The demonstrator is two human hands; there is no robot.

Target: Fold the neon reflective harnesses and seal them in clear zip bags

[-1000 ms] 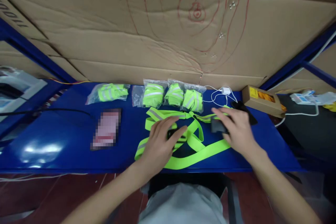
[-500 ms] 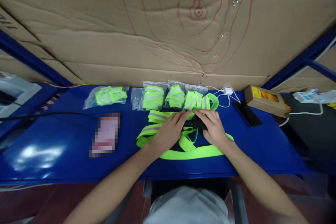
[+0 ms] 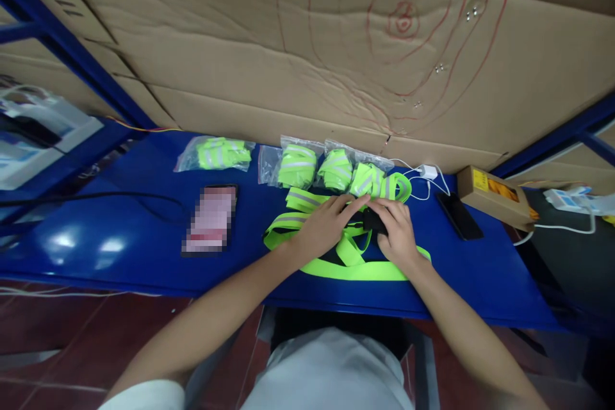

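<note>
A neon yellow-green reflective strap (image 3: 369, 271) with grey stripes lies in loose loops under and around both hands. My right hand (image 3: 400, 230) is closed on a black piece (image 3: 374, 221) of this strap, a flat fabric-like part. My left hand (image 3: 327, 225) is bent beside it, its fingers pinched at the left end of the black piece, and the fingertips of both hands nearly meet. What lies right under the left fingers is hidden. Just behind the hands, a coiled striped strap (image 3: 398, 186) sticks out of a clear bag.
Several clear bags with folded neon straps (image 3: 296, 166) stand along the cardboard wall (image 3: 216, 45). A phone with a lit, blurred screen (image 3: 210, 218) lies at left, a dark phone (image 3: 460, 216) at right. Farther right are a white charger (image 3: 427, 172) with cables and an open cardboard box (image 3: 497, 198).
The view has swung to the left and tilted a little. My hands stay at the black piece, with the left thumb and fingers slightly more raised. The straps lie as before.
</note>
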